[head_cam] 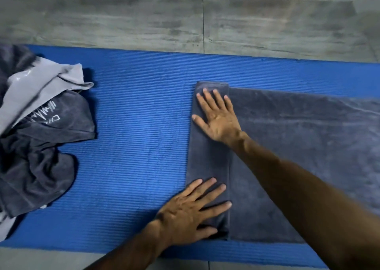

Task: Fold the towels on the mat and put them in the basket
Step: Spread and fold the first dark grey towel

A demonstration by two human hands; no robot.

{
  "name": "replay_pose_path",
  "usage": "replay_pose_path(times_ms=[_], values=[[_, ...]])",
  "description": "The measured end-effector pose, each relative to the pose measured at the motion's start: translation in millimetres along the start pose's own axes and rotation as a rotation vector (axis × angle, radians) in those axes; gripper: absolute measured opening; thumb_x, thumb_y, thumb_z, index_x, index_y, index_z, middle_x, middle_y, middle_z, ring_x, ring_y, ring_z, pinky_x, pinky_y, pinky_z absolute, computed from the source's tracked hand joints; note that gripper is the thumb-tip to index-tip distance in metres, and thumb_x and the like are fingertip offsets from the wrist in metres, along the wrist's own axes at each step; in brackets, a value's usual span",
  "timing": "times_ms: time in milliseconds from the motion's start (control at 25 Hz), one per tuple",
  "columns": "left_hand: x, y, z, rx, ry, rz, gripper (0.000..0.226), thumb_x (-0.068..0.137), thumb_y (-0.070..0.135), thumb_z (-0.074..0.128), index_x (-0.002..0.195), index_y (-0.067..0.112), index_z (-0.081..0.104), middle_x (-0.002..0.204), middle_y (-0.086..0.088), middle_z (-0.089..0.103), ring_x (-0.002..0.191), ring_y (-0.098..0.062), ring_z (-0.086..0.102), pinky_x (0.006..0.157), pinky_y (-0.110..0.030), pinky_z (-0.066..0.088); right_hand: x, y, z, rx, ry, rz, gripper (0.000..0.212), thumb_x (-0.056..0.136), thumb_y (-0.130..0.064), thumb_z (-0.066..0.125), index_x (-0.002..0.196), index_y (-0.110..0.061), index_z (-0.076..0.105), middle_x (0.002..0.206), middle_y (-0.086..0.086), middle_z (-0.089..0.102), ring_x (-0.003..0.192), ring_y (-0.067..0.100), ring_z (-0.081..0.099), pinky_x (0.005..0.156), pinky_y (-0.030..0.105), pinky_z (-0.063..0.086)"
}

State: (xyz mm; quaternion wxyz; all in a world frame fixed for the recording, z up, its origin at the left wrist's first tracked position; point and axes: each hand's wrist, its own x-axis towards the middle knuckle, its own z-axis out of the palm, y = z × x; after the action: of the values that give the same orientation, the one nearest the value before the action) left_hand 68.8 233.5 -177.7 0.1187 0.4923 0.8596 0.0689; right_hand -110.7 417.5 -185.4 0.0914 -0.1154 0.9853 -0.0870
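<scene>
Ahead of you the floor (144,18) is laid in large grey tiles with a streaked, wood-grain pattern, darker smudges running sideways across them. One thin dark grout line (203,16) runs away from you just right of centre, and a fainter one crosses it near the top. A paler, washed-out patch sits at the upper right (a soft glare, its source out of view). You see a narrow strip of smoother grey floor (41,258) again along the bottom edge at your left.
</scene>
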Motion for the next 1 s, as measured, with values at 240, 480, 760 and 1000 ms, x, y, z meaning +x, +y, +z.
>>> replay_pose_path(times_ms=[240, 480, 760, 1000], values=[[4.2, 11.0, -10.5, -0.314, 0.207, -0.249, 0.047, 0.096, 0.041, 0.043, 0.142, 0.03, 0.042, 0.155, 0.001, 0.033, 0.143, -0.022, 0.031, 0.113, -0.043, 0.027, 13.0, -23.8, -22.7, -0.055, 0.098, 0.122, 0.075, 0.093, -0.061, 0.039, 0.149, -0.013, 0.03, 0.156, 0.015, 0.03, 0.142, 0.037, 0.028, 0.114, 0.055, 0.02], [23.8, -2.0, -34.5, -0.626, 0.152, -1.088, 0.031, 0.081, 0.045, 0.065, 0.097, 0.022, 0.054, 0.107, 0.0, 0.062, 0.105, -0.023, 0.058, 0.088, -0.034, 0.045, -19.5, -72.0, -34.7, 0.029, -0.054, 0.294, 0.038, 0.092, -0.042, 0.052, 0.108, -0.009, 0.064, 0.11, 0.011, 0.068, 0.102, 0.032, 0.064, 0.082, 0.038, 0.05], [-27.2, -32.9, -53.4, -0.91, 0.345, -1.179, 0.023, 0.075, 0.042, 0.065, 0.084, 0.024, 0.054, 0.082, 0.005, 0.069, 0.084, -0.023, 0.066, 0.077, -0.035, 0.051, 11.5, -114.1, -45.1, 0.352, -0.024, 0.239, 0.034, 0.091, -0.042, 0.054, 0.098, -0.01, 0.061, 0.11, 0.015, 0.066, 0.108, 0.035, 0.059, 0.084, 0.039, 0.046], [-85.7, -35.6, -70.6, -0.871, 0.169, -1.097, 0.043, 0.07, 0.03, 0.077, 0.097, 0.03, 0.043, 0.089, 0.008, 0.066, 0.086, -0.018, 0.063, 0.074, -0.033, 0.048, 24.6, -144.3, -41.4, 0.958, 0.015, 0.367, 0.034, 0.084, -0.037, 0.059, 0.059, -0.021, 0.044, 0.063, -0.001, 0.058, 0.081, 0.031, 0.065, 0.078, 0.041, 0.055]])
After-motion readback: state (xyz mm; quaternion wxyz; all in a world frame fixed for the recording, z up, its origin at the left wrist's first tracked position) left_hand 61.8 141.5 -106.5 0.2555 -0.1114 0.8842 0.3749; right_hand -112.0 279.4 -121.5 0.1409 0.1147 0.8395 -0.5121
